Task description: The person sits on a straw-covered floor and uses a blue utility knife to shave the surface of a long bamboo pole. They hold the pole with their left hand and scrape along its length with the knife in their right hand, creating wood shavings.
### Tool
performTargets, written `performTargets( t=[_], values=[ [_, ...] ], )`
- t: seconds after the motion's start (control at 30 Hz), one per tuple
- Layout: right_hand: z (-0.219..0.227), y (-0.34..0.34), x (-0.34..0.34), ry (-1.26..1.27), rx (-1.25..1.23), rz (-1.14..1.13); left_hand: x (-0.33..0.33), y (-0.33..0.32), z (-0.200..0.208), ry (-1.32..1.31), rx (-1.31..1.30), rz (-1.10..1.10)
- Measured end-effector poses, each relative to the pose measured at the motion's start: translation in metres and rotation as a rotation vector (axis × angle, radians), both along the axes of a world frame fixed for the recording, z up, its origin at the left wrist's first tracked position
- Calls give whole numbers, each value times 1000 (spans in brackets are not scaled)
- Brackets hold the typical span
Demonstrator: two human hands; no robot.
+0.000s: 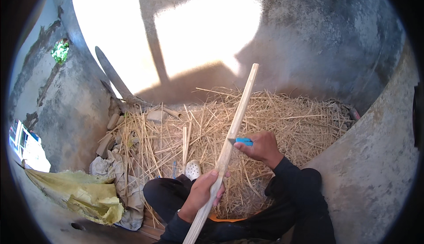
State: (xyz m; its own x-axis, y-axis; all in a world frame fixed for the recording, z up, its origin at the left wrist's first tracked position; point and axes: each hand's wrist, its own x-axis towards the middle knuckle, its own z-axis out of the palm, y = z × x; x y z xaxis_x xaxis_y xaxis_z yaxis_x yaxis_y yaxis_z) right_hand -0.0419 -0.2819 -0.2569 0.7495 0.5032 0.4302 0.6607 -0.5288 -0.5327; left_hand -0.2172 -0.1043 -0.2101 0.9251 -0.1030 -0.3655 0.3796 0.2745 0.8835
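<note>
A long, pale strip of wood (238,113) slants across the middle, its far end raised toward the wall and its near end running out of view at the bottom. My left hand (204,191) is wrapped round its lower part. Farther up, my right hand (260,148) grips the blue handle of a utility knife (244,142). The knife's short grey blade touches the right edge of the strip near its middle. Part of the handle is hidden inside my right fist.
Straw and thin shavings (291,120) cover the floor ahead, up to a concrete wall (309,45). A yellow sack (79,193) and a crumpled pale cloth (128,191) lie at left. Beside my leg shows a white clog (193,170). A low wall (366,169) rises at right.
</note>
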Motion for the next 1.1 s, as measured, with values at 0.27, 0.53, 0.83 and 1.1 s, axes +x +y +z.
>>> performTargets(
  t=[0.27,0.53,0.83,1.1],
  values=[
    [5,4,-14,-137,-56,106,-1,-1,2,-16,56,-5],
    [-6,-29,66,101,-40,-331,-15,-9,4,-34,156,-83],
    [4,6,-9,-90,-6,84,-16,0,15,-42,161,-37],
    [3,-2,21,-306,11,-1,-5,-3,21,-111,232,-50]
  ],
)
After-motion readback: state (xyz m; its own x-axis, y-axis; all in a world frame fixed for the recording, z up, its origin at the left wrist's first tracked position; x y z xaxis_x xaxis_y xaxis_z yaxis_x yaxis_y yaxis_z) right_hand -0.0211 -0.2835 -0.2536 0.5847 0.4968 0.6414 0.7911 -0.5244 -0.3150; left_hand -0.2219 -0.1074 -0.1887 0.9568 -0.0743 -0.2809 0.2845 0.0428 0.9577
